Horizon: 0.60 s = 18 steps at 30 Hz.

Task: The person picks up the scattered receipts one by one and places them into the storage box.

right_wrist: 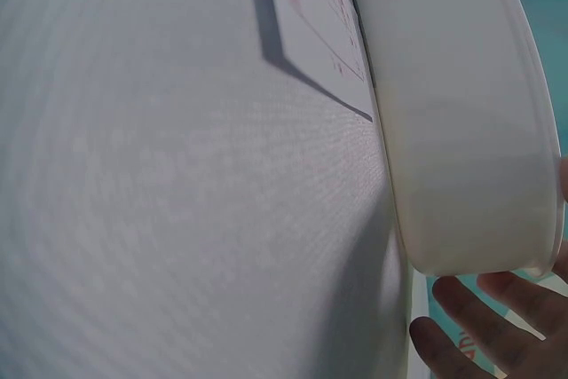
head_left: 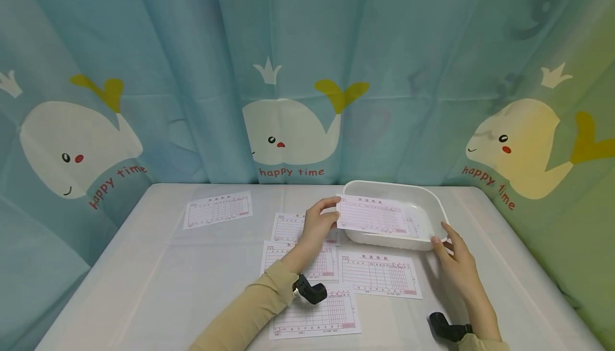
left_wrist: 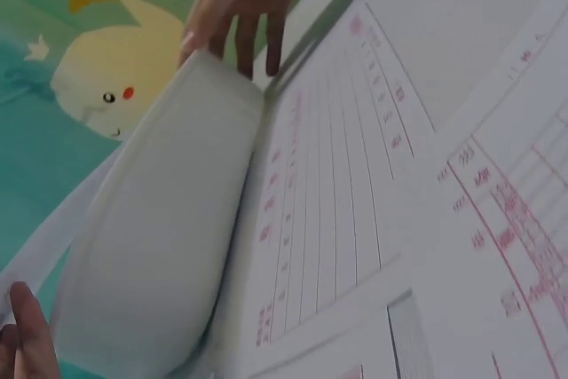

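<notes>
Pink-ruled form [head_left: 372, 215] over white tray [head_left: 427, 201], pinched by left hand [head_left: 318, 225].

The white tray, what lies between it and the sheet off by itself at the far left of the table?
In the head view, the left hand and a form under it lie between the tray and that sheet.

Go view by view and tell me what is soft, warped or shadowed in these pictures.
Head view: evenly lit, sharp, though wide-angle bending curves the white-clothed table edges. Left wrist view: dim, and the nearby pink-lined paper forms blur. Right wrist view: the white plastic tray sits very close and soft, and a paper corner casts a dark shadow on the cloth.
</notes>
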### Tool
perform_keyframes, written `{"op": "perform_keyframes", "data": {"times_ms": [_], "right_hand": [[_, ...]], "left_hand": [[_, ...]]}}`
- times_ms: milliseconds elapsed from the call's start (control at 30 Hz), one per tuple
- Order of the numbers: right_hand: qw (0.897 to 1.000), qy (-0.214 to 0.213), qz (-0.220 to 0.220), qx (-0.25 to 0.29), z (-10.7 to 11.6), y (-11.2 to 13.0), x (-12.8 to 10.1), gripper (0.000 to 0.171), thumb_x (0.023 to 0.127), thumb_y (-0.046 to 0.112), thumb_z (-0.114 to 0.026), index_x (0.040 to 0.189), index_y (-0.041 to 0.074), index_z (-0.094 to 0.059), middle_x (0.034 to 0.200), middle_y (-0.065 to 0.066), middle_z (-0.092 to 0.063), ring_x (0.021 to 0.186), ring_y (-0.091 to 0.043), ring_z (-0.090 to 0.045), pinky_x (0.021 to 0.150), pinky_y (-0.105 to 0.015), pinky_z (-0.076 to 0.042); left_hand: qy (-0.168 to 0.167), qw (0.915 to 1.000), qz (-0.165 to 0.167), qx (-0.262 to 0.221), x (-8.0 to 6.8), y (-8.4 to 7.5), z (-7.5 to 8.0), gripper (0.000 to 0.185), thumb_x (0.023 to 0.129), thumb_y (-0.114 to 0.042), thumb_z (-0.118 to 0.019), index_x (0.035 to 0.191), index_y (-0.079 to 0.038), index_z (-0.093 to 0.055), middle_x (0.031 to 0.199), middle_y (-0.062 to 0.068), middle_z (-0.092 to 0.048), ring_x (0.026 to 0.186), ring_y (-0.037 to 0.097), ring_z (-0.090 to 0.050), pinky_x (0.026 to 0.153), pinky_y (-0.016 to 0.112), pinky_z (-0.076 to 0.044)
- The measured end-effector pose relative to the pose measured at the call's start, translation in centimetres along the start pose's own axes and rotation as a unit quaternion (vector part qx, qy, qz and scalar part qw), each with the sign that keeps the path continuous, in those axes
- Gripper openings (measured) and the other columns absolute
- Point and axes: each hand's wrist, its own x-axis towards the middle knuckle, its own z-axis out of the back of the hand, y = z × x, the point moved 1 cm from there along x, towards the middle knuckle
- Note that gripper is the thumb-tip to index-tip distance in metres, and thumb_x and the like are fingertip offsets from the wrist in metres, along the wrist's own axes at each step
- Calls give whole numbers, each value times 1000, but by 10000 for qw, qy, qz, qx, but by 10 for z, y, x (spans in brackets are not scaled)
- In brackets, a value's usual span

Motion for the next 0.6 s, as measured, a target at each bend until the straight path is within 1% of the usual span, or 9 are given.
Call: {"op": "perform_keyframes", "data": {"times_ms": [100, 200, 267, 333, 433, 500, 600], "right_hand": [[10000, 8, -15, 22, 0, 1, 0, 64, 102, 34, -42, 151, 0, -20, 149, -37, -24, 125, -56, -40, 96, -67, -39], [10000, 31, -58, 32, 0, 2, 0, 64, 102, 35, -42, 152, 0, -19, 149, -36, -23, 126, -55, -39, 96, -67, -38], [9999, 47, -89, 32, 1, 2, 0, 65, 102, 35, -42, 152, 1, -19, 150, -36, -23, 126, -55, -39, 97, -67, -38], [9999, 39, -95, 18, 0, 2, 0, 65, 102, 35, -42, 152, 1, -19, 150, -36, -23, 126, -55, -39, 97, -67, -38], [10000, 5, -61, 24, 0, 2, 0, 64, 102, 35, -42, 151, 0, -20, 149, -36, -24, 126, -55, -40, 97, -67, -38], [10000, -27, -22, 23, 0, 1, 0, 64, 102, 34, -43, 151, 0, -21, 149, -37, -25, 125, -55, -41, 97, -66, -38], [10000, -53, 22, 39, 0, 1, 0, 63, 102, 33, -43, 150, -1, -22, 148, -37, -25, 125, -55, -41, 97, -66, -39]], "left_hand": [[132, 9999, -50, 70, 0, -2, -9, 37, 90, -2, -55, 125, -9, -62, 129, 13, -57, 85, 9, -61, 74, 24, -52], [253, 9995, -143, 96, -1, -4, -18, 36, 90, -2, -56, 125, -9, -62, 127, 13, -59, 80, 7, -59, 74, 24, -51], [318, 9993, -186, 103, -6, -12, -24, 36, 91, -1, -55, 126, -6, -61, 127, 15, -58, 76, 8, -56, 73, 25, -50], [334, 9991, -246, 96, -5, -13, -29, 36, 91, -1, -56, 125, -6, -61, 126, 15, -59, 75, 8, -56, 73, 25, -50], [362, 9987, -330, 141, -3, -15, -36, 36, 91, 0, -56, 126, -4, -61, 126, 16, -59, 81, 10, -61, 75, 26, -53], [390, 9983, -389, 197, 4, -9, -39, 36, 90, -2, -57, 125, -6, -62, 125, 14, -60, 88, 12, -65, 76, 26, -55], [518, 9976, -343, 320, 7, -12, -44, 37, 91, -3, -56, 127, -7, -61, 126, 13, -60, 95, 17, -67, 78, 27, -57]]}}
